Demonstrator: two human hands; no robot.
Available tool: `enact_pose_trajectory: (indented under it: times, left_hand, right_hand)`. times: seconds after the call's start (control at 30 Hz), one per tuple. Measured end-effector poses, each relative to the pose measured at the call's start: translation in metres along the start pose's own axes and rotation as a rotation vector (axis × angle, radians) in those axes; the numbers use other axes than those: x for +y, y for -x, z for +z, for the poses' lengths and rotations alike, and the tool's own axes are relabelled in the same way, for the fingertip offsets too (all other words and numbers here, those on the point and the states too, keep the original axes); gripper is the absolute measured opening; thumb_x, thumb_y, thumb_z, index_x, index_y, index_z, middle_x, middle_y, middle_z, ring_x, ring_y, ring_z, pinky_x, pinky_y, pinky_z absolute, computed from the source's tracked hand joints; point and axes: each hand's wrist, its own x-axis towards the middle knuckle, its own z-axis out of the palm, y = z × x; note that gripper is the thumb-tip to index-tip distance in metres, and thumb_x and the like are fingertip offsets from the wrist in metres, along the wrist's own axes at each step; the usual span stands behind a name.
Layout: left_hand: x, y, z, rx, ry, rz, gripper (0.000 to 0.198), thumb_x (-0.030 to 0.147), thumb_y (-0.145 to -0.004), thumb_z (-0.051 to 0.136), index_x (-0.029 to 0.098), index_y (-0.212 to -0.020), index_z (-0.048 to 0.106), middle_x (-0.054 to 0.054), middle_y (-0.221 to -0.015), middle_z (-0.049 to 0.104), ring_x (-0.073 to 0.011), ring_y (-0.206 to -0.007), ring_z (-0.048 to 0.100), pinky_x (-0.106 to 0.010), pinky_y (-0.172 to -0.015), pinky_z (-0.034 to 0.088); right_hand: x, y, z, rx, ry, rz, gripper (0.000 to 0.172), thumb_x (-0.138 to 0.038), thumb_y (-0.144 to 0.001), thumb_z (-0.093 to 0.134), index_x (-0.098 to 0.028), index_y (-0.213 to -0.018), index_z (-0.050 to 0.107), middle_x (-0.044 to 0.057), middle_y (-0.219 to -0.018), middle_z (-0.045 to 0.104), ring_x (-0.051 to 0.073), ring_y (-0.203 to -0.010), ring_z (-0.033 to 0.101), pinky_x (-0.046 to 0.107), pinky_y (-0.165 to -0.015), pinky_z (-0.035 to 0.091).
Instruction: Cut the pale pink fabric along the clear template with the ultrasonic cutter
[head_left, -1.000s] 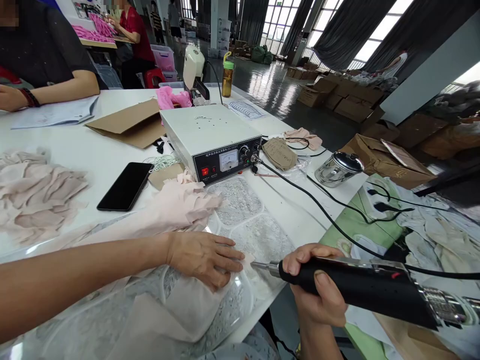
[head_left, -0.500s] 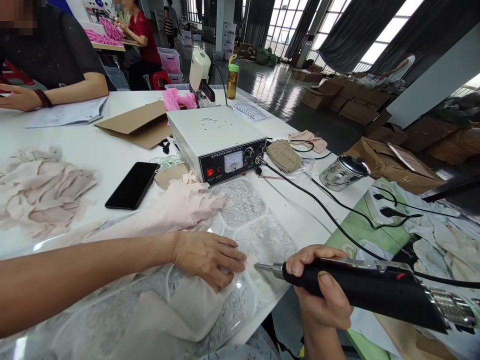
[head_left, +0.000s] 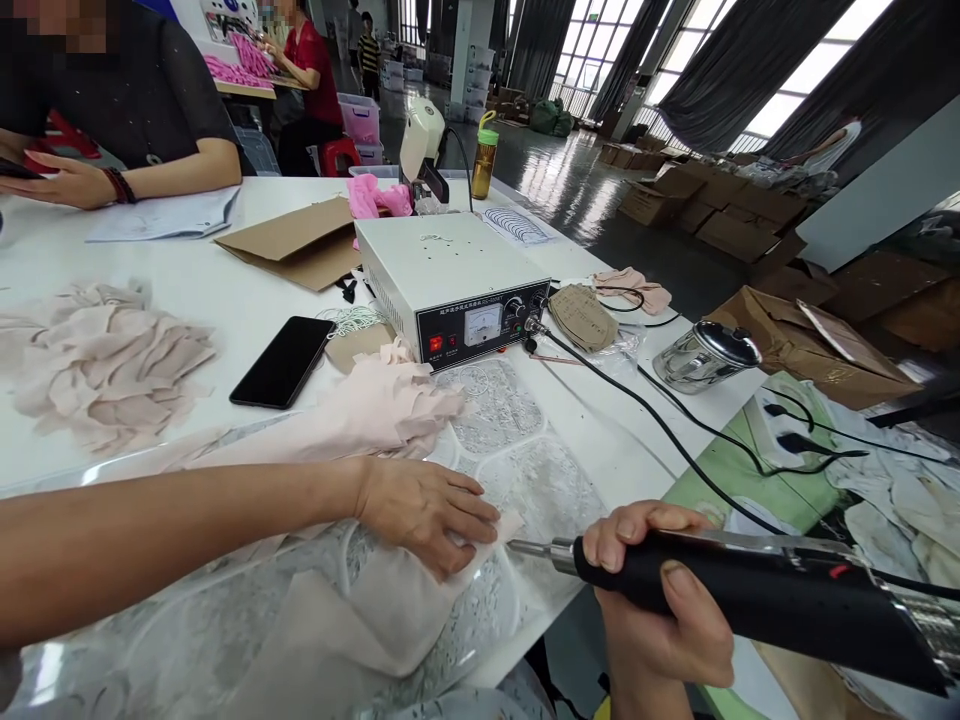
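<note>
My left hand (head_left: pixel 427 515) lies with fingers stretched out on a thin, pale pink piece of fabric (head_left: pixel 397 610), pressing it onto the clear patterned mat (head_left: pixel 499 410). A small edge of the fabric shows past the fingertips. Wrapped around a black ultrasonic handpiece (head_left: pixel 757 590), my right hand (head_left: pixel 660 600) is closed. The handpiece's narrow metal tip points left, close to the fabric edge by my left fingertips; whether it touches, I cannot tell. Behind my left hand lies a layered stack of pale pink fabric pieces (head_left: pixel 382 405).
A white control box (head_left: pixel 450 265) with a cable stands mid-table. Around it are a phone (head_left: pixel 281 362), a fabric pile (head_left: pixel 112 365), folded cardboard (head_left: pixel 292 240), a lidded canister (head_left: pixel 705 357) and a bottle (head_left: pixel 484 160). Across the table sits a person in black (head_left: pixel 142 90).
The view has shifted slightly, so most things appear further right. The handpiece tip now looks slightly lower beside the fabric edge. My left hand stays on the fabric.
</note>
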Motion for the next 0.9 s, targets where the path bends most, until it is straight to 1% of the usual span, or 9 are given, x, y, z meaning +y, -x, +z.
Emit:
enact_pose_trajectory:
  times: [0.07,0.17,0.3,0.43,0.53,0.63,0.77,0.83,0.9]
  left_hand:
    - [0.0004,-0.0004,-0.0008,0.012,-0.013,-0.008,0.013,0.032,-0.094,0.068,0.023,-0.084,0.07,-0.009,-0.125,0.069,-0.0205,-0.124,0.059,-0.03,-0.11,0.042]
    - [0.001,-0.0001,-0.0005,0.019,-0.047,0.015,0.014,0.031,-0.094,0.066,0.021,-0.084,0.07,-0.01,-0.126,0.068,-0.0215,-0.124,0.059,-0.031,-0.11,0.042]
    - [0.0012,0.0005,0.0014,0.049,-0.007,-0.005,0.014,0.03,-0.094,0.067,0.023,-0.082,0.069,-0.008,-0.126,0.068,-0.0202,-0.124,0.06,-0.03,-0.11,0.041]
    - [0.0007,0.0004,0.0015,0.032,0.012,-0.017,0.014,0.031,-0.094,0.067,0.024,-0.081,0.069,-0.007,-0.126,0.068,-0.0198,-0.125,0.059,-0.029,-0.111,0.041]
    - [0.0005,0.0002,0.0015,0.005,0.018,-0.016,0.014,0.029,-0.094,0.066,0.023,-0.082,0.069,-0.008,-0.128,0.067,-0.0207,-0.126,0.058,-0.031,-0.112,0.041]
    - [0.0007,0.0006,0.0023,0.019,0.08,-0.033,0.013,0.024,-0.094,0.065,0.023,-0.082,0.069,-0.008,-0.127,0.068,-0.0206,-0.127,0.058,-0.031,-0.113,0.04]
    - [0.0011,0.001,0.0029,0.067,0.242,-0.135,0.008,0.024,-0.09,0.07,0.026,-0.082,0.07,-0.003,-0.124,0.069,-0.0185,-0.127,0.058,-0.029,-0.112,0.041]
    - [0.0016,0.001,0.0027,0.064,0.263,-0.159,0.007,0.024,-0.089,0.071,0.026,-0.083,0.07,-0.003,-0.124,0.069,-0.0182,-0.126,0.058,-0.028,-0.112,0.041]
    - [0.0023,0.0009,0.0025,0.069,0.234,-0.139,0.009,0.024,-0.09,0.071,0.026,-0.082,0.07,-0.003,-0.124,0.069,-0.018,-0.126,0.058,-0.028,-0.112,0.041]
  right_hand:
    - [0.0005,0.0029,0.0023,-0.027,-0.002,0.006,0.015,-0.03,-0.078,0.061,-0.02,-0.09,0.062,-0.002,-0.071,0.056,0.01,-0.048,0.053,0.026,-0.044,0.047]
    - [0.0031,0.0068,0.004,-0.062,0.005,0.007,0.014,-0.03,-0.08,0.061,-0.021,-0.092,0.061,-0.002,-0.073,0.056,0.01,-0.05,0.054,0.026,-0.045,0.048]
    - [0.0054,0.0085,0.0052,-0.073,0.014,0.016,0.013,-0.03,-0.082,0.061,-0.022,-0.092,0.06,-0.002,-0.074,0.056,0.011,-0.051,0.054,0.027,-0.046,0.048]
    - [0.0055,0.0081,0.0068,-0.074,0.031,0.011,0.013,-0.031,-0.081,0.062,-0.022,-0.091,0.06,-0.002,-0.073,0.056,0.011,-0.049,0.053,0.027,-0.045,0.047]
    - [0.0058,0.0084,0.0068,-0.087,0.037,0.011,0.012,-0.031,-0.082,0.063,-0.022,-0.09,0.059,-0.002,-0.073,0.056,0.011,-0.05,0.054,0.028,-0.046,0.049]
    - [0.006,0.008,0.0069,-0.127,0.046,-0.002,0.008,-0.028,-0.084,0.062,-0.022,-0.089,0.058,-0.002,-0.074,0.057,0.011,-0.05,0.055,0.028,-0.047,0.05]
    - [0.006,0.0059,0.0085,-0.164,0.065,-0.019,0.007,-0.027,-0.085,0.062,-0.022,-0.089,0.059,-0.002,-0.073,0.057,0.011,-0.05,0.055,0.028,-0.046,0.05]
    - [0.0056,0.0052,0.0087,-0.158,0.066,-0.018,0.008,-0.027,-0.084,0.061,-0.022,-0.09,0.059,-0.002,-0.073,0.056,0.011,-0.05,0.055,0.028,-0.046,0.05]
    - [0.0048,0.0054,0.0082,-0.149,0.052,-0.009,0.009,-0.027,-0.084,0.06,-0.022,-0.091,0.06,-0.002,-0.074,0.056,0.011,-0.05,0.055,0.028,-0.046,0.05]
